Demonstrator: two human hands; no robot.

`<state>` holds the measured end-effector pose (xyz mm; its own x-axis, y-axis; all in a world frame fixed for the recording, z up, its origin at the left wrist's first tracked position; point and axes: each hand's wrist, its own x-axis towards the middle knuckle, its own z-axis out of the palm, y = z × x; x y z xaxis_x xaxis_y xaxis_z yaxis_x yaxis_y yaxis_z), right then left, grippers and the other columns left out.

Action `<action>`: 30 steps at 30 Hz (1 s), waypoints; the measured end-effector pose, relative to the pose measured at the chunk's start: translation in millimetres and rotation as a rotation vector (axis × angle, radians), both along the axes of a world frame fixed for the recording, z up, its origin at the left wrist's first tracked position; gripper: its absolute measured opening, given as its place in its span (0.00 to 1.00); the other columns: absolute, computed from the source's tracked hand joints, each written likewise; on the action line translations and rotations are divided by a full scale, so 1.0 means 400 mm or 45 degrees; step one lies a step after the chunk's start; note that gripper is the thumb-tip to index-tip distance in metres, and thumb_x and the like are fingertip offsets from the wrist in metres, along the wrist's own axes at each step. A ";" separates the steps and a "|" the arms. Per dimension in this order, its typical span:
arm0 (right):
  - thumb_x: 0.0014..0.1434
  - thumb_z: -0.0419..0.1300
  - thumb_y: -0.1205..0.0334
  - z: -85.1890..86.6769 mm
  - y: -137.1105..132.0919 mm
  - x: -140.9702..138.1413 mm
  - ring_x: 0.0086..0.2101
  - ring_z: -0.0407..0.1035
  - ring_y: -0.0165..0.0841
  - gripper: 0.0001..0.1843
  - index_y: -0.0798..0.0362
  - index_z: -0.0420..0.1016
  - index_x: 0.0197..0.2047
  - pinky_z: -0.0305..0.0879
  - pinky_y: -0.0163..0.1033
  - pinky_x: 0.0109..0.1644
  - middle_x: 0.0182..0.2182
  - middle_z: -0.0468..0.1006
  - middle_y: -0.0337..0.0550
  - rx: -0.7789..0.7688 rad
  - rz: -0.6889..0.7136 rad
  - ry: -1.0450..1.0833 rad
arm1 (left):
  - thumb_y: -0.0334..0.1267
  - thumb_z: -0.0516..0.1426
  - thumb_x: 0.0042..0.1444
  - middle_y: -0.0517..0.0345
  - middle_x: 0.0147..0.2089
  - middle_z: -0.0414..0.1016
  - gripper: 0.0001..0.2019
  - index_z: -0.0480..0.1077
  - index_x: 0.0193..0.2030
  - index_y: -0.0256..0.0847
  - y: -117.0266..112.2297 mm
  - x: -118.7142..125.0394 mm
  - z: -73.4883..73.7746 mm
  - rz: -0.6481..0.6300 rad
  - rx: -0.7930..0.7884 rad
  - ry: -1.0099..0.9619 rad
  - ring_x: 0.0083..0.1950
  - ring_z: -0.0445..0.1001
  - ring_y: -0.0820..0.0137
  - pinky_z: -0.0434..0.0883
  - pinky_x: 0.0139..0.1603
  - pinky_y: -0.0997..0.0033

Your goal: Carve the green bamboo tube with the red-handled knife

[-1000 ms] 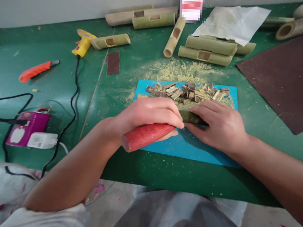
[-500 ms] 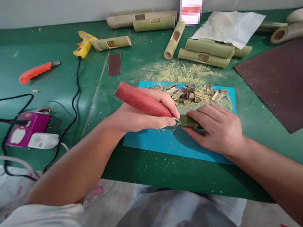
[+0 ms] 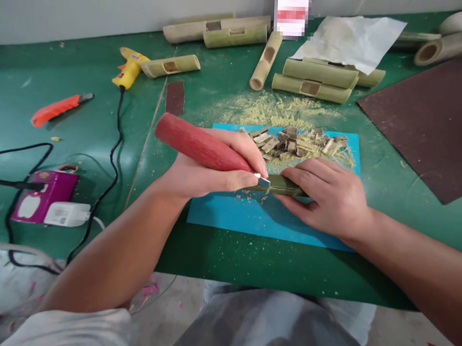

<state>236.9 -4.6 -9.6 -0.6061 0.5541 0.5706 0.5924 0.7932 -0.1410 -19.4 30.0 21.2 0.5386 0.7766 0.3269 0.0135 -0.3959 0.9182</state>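
My left hand (image 3: 212, 167) is closed round a carving knife with a thick red wooden handle (image 3: 202, 141). Its short metal blade (image 3: 264, 181) shows just past my thumb, at a green bamboo piece (image 3: 281, 184). Fingers of my right hand (image 3: 328, 196) wrap the right end of that bamboo and hide it. Beneath both hands lies a blue mat (image 3: 229, 218). Bamboo chips and shavings (image 3: 292, 145) are heaped on its far half, just beyond my fingers.
Bamboo tubes with cut openings (image 3: 313, 88) lie along the back, some under white paper (image 3: 349, 41). A yellow glue gun (image 3: 128, 71), an orange utility knife (image 3: 59, 110) and a purple power adapter (image 3: 44, 197) with cables are at left. A brown sheet (image 3: 425, 124) lies right.
My left hand has drawn the knife back to the left, its handle tipping up a little, and more of the blade shows. My right hand has barely moved on the bamboo.
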 end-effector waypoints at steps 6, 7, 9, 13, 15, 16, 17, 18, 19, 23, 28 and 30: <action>0.73 0.61 0.54 0.003 -0.002 0.008 0.34 0.78 0.35 0.14 0.56 0.82 0.46 0.73 0.40 0.37 0.34 0.84 0.46 -0.069 -0.012 0.012 | 0.43 0.72 0.60 0.55 0.37 0.87 0.06 0.83 0.40 0.48 -0.002 0.000 0.016 -0.030 0.273 0.018 0.38 0.85 0.64 0.82 0.41 0.64; 0.72 0.62 0.55 0.003 -0.002 0.009 0.34 0.78 0.36 0.14 0.56 0.82 0.46 0.73 0.40 0.36 0.35 0.84 0.46 -0.079 -0.020 0.015 | 0.41 0.72 0.59 0.55 0.37 0.87 0.05 0.84 0.41 0.48 -0.003 0.001 0.019 -0.044 0.332 0.018 0.38 0.86 0.64 0.83 0.42 0.64; 0.72 0.62 0.55 0.003 -0.003 0.011 0.34 0.79 0.36 0.13 0.56 0.83 0.46 0.72 0.40 0.36 0.35 0.85 0.46 -0.091 -0.036 0.019 | 0.38 0.73 0.58 0.55 0.38 0.88 0.06 0.84 0.42 0.47 -0.006 0.004 0.028 -0.058 0.436 0.054 0.39 0.86 0.65 0.83 0.43 0.65; 0.71 0.61 0.54 0.000 -0.003 0.012 0.34 0.79 0.36 0.14 0.55 0.83 0.46 0.70 0.40 0.35 0.36 0.85 0.46 -0.131 -0.064 0.002 | 0.36 0.73 0.58 0.55 0.40 0.89 0.07 0.83 0.43 0.47 -0.014 0.008 0.041 -0.049 0.557 0.170 0.40 0.87 0.65 0.84 0.46 0.66; 0.71 0.61 0.54 -0.002 -0.002 0.012 0.34 0.79 0.36 0.14 0.55 0.83 0.46 0.69 0.40 0.35 0.36 0.85 0.46 -0.151 -0.071 -0.006 | 0.37 0.73 0.59 0.55 0.40 0.89 0.07 0.83 0.43 0.48 -0.016 0.009 0.041 -0.048 0.583 0.161 0.40 0.87 0.65 0.84 0.45 0.67; 0.71 0.61 0.53 -0.002 -0.002 0.012 0.34 0.78 0.36 0.15 0.55 0.83 0.46 0.69 0.40 0.35 0.36 0.85 0.46 -0.153 -0.074 -0.008 | 0.37 0.72 0.59 0.55 0.39 0.89 0.06 0.83 0.42 0.48 -0.016 0.010 0.040 -0.049 0.589 0.145 0.40 0.87 0.65 0.84 0.44 0.67; 0.71 0.61 0.53 -0.003 -0.002 0.011 0.34 0.78 0.36 0.15 0.55 0.83 0.46 0.69 0.41 0.35 0.36 0.85 0.46 -0.154 -0.074 -0.010 | 0.37 0.72 0.59 0.55 0.39 0.89 0.06 0.83 0.43 0.47 -0.016 0.010 0.037 -0.049 0.588 0.132 0.40 0.87 0.65 0.85 0.44 0.67; 0.71 0.61 0.53 -0.003 -0.003 0.011 0.34 0.78 0.36 0.15 0.55 0.83 0.46 0.69 0.41 0.35 0.36 0.85 0.46 -0.154 -0.074 -0.012 | 0.37 0.72 0.59 0.54 0.39 0.88 0.06 0.83 0.43 0.47 -0.015 0.011 0.035 -0.051 0.588 0.121 0.40 0.87 0.65 0.84 0.43 0.67; 0.71 0.61 0.53 -0.003 -0.003 0.011 0.34 0.78 0.36 0.15 0.55 0.83 0.46 0.69 0.41 0.35 0.36 0.85 0.46 -0.157 -0.074 -0.014 | 0.37 0.72 0.59 0.54 0.39 0.88 0.06 0.83 0.43 0.46 -0.015 0.012 0.032 -0.051 0.585 0.113 0.40 0.87 0.65 0.84 0.44 0.67; 0.71 0.61 0.53 -0.003 -0.004 0.013 0.34 0.78 0.36 0.14 0.55 0.83 0.46 0.69 0.41 0.35 0.37 0.85 0.47 -0.183 -0.087 -0.015 | 0.36 0.73 0.59 0.53 0.39 0.88 0.07 0.83 0.43 0.45 -0.016 0.013 0.026 -0.055 0.569 0.104 0.40 0.87 0.65 0.84 0.45 0.68; 0.71 0.61 0.53 -0.003 -0.004 0.013 0.34 0.78 0.36 0.15 0.54 0.83 0.46 0.69 0.40 0.36 0.35 0.84 0.46 -0.166 -0.068 -0.033 | 0.40 0.72 0.59 0.56 0.39 0.89 0.07 0.82 0.42 0.48 -0.016 0.010 0.027 -0.029 0.538 0.131 0.40 0.87 0.66 0.84 0.45 0.66; 0.71 0.61 0.53 -0.001 -0.003 0.012 0.34 0.78 0.36 0.14 0.54 0.83 0.46 0.69 0.40 0.36 0.35 0.84 0.45 -0.154 -0.060 -0.031 | 0.39 0.73 0.59 0.57 0.39 0.89 0.07 0.83 0.42 0.49 -0.016 0.010 0.027 -0.027 0.538 0.133 0.40 0.87 0.65 0.85 0.45 0.65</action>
<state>241.6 -5.8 -10.2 -0.5908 0.6461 0.4833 0.6330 0.7425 -0.2189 -15.4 23.5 32.1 0.5999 0.5746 0.5567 0.0855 -0.7379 0.6695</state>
